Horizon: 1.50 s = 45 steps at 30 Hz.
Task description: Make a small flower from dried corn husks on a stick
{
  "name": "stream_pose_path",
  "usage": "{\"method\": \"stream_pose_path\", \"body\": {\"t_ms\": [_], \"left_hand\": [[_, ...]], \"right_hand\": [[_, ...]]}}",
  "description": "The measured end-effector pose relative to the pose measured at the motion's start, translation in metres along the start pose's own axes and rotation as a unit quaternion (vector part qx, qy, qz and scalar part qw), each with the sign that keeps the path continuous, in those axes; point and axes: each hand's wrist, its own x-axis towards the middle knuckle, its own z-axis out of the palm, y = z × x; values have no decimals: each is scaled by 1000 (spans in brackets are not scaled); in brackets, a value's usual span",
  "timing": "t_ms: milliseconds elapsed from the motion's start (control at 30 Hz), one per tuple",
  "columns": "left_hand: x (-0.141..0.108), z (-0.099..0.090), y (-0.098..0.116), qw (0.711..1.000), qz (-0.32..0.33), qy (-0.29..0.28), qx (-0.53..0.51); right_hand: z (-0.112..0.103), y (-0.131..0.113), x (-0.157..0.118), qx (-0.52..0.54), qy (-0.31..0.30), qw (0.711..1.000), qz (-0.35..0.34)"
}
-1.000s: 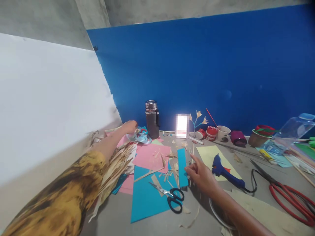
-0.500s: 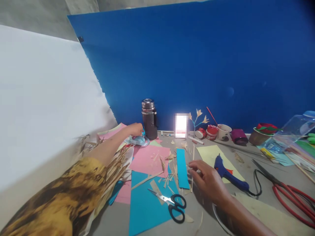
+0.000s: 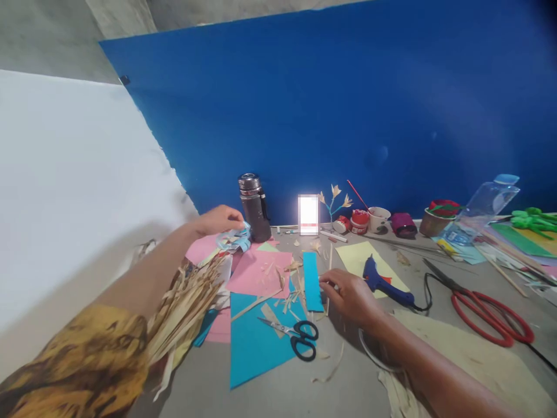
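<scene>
My left hand (image 3: 224, 219) reaches to the back left, its fingers closed on a light blue, curled piece (image 3: 238, 238) beside the dark flask (image 3: 256, 212). Near the table's middle, my right hand (image 3: 346, 290) rests with bent fingers at the right edge of a blue paper strip (image 3: 312, 281); whether its fingertips pinch anything is too small to tell. Black-handled scissors (image 3: 300, 338) lie on a blue sheet (image 3: 250, 354), below a pink sheet (image 3: 261, 276) strewn with dry husk scraps. The blue glue gun (image 3: 387, 284) lies right of my right hand on pale yellow paper.
Dry husk strips (image 3: 187, 307) are piled at left. Along the back stand a husk flower stem (image 3: 333, 206), red paint jars (image 3: 359, 222), a paper cup (image 3: 378, 219) and a tilted clear bottle (image 3: 481, 209). Large red-handled shears (image 3: 491, 316) lie at right, near husk sheets.
My left hand has drawn slightly back, with the light blue piece at its fingertips. My right hand stays beside the blue strip. The camera view has shifted a little.
</scene>
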Motion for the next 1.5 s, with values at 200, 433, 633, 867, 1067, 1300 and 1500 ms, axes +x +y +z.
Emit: {"method": "stream_pose_path", "body": {"t_ms": [200,433,633,867,1067,1300,1500], "left_hand": [[-36,2,51,985,39,155,-71],[-77,120,125,986,151,21,68],[-89,167,128,974,204,-28,98],[-93,160,112,974,218,-17,56],[-93,160,94,973,210,-18,90],[-92,129,63,953,84,109,269],[-69,78,55,916,-97,192,339]], "right_hand": [[-1,-3,2,31,-6,999,13],[4,-11,-2,124,36,992,10],[7,-16,-6,150,-61,985,-67],[6,-13,-5,28,-91,990,-102],[3,-13,-5,42,-80,983,-161],[-45,-17,4,243,-132,954,-120],[-76,-10,-2,456,-112,882,-48]]}}
